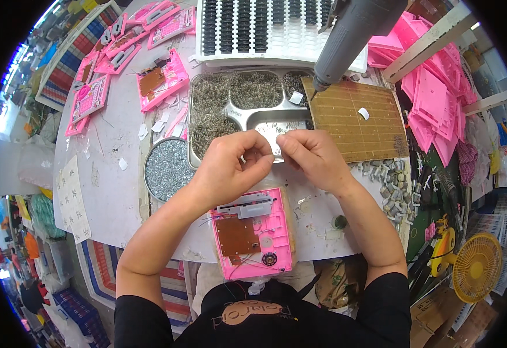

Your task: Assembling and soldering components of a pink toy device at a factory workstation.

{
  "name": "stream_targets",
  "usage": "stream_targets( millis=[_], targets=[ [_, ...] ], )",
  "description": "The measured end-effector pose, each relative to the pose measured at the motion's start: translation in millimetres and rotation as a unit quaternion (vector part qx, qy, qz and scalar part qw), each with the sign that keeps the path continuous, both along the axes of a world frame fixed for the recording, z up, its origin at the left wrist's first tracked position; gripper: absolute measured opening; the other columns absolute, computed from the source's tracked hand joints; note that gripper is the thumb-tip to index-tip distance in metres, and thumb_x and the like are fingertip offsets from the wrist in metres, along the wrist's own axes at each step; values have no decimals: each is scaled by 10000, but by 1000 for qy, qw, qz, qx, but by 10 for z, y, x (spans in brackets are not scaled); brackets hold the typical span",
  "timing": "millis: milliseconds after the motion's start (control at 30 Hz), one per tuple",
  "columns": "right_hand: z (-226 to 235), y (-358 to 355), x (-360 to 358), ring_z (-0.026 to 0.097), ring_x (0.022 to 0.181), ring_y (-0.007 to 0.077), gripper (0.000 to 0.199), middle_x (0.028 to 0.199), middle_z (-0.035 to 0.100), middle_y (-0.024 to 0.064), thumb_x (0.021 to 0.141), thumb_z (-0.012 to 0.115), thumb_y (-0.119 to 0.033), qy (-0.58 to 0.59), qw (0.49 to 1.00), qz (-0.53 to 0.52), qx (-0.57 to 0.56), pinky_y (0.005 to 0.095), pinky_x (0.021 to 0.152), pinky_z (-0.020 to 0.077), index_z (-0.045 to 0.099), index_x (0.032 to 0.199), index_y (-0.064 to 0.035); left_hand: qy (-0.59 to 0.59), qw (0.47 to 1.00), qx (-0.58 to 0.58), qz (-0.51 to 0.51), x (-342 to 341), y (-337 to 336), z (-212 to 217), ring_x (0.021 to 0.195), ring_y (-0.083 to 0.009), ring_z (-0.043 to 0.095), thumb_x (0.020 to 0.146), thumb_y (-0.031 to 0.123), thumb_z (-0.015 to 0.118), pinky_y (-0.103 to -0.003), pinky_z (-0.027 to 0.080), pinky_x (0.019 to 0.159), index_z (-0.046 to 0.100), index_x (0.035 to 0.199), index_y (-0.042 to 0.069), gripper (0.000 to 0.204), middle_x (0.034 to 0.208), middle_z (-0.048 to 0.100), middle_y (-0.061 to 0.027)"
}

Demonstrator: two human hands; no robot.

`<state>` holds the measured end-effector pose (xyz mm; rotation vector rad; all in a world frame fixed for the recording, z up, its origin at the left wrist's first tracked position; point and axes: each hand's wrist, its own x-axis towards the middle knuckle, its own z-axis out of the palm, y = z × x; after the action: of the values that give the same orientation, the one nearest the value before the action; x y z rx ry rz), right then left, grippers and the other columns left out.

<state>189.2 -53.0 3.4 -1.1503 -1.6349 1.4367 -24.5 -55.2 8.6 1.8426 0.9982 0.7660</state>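
My left hand point(230, 168) and my right hand point(314, 156) meet fingertip to fingertip above the table, pinching something too small to make out. Just below them lies an open pink plastic toy case point(256, 232) with a brown circuit board, thin wires and a small black speaker inside. Behind my hands stands a divided metal tray point(247, 101) filled with small springs and screws. A round tin of silvery screws point(168, 168) sits left of my left hand.
A grey hanging power screwdriver point(349, 35) points down at a brown perforated board point(355, 119). Pink case parts lie at the back left point(123, 52) and stacked at the right point(433, 104). A white parts rack point(265, 26) sits at the back, a yellow fan point(476, 267) at the lower right.
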Motion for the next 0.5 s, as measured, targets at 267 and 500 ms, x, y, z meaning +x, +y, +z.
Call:
stream_targets(
  millis=[267, 500],
  targets=[
    [22, -17, 24, 476, 603, 54, 404, 621, 549, -18, 1008, 582, -315, 23, 999, 39, 19, 258, 532, 394, 641, 755, -6, -204, 906, -356, -104, -42, 42, 15, 605, -61, 514, 982, 184, 607, -235, 415, 510, 622, 899, 40, 167, 747, 590, 14],
    [43, -66, 38, 472, 629, 59, 396, 654, 557, -12, 1008, 579, -323, 73, 997, 36, 6, 249, 562, 396, 633, 772, -8, -242, 879, -400, -94, -18, 3, -7, 601, -50, 495, 994, 198, 595, -223, 409, 504, 613, 934, 48, 162, 775, 581, 11]
  ],
)
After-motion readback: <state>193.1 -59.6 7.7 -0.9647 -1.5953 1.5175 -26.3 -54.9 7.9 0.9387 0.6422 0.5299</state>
